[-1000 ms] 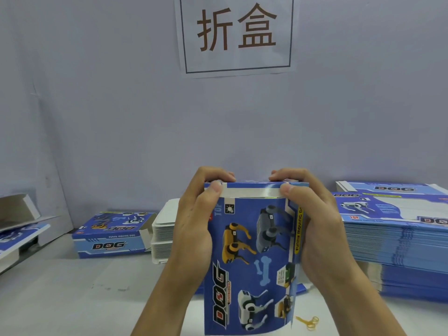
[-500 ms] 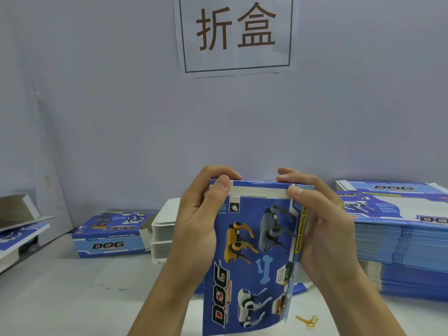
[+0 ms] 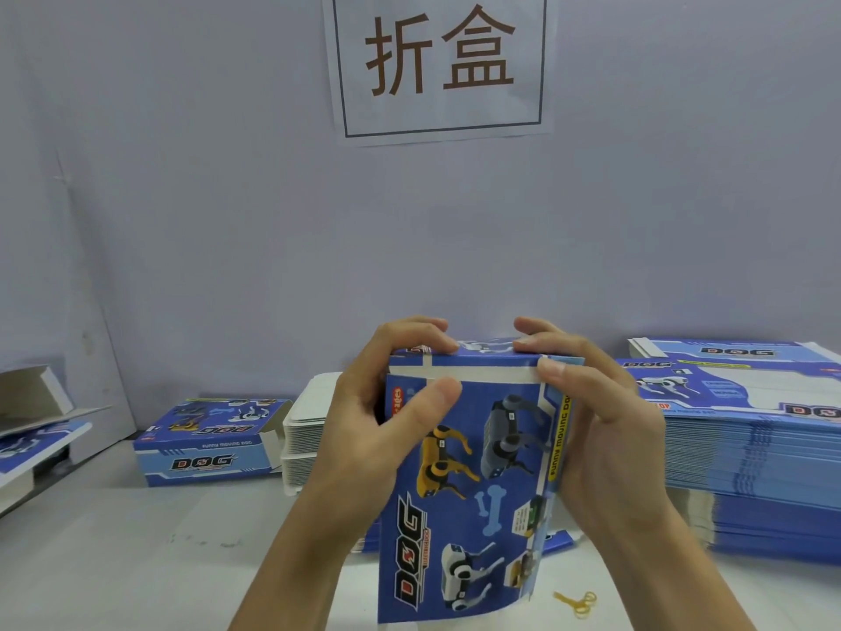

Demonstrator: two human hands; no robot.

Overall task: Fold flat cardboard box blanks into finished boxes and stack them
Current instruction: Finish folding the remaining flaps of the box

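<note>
A white paper sign (image 3: 439, 66) with two brown Chinese characters inside a thin dark frame hangs on the pale lilac wall (image 3: 205, 220) above the white worktop (image 3: 136, 553), where yellow rubber bands (image 3: 578, 603) lie near the front edge.

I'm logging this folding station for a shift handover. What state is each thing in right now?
Box in hand: upright, top flap folded over, gripped on both sides.
Left hand: grips box, thumb on its front.
Right hand: grips box, fingers on top flap.
Flat blanks: stacked, unfolded.
Finished box: folded, lying flat, right end flap open.
White card stack: piled.
Rubber bands: loose on table.
</note>
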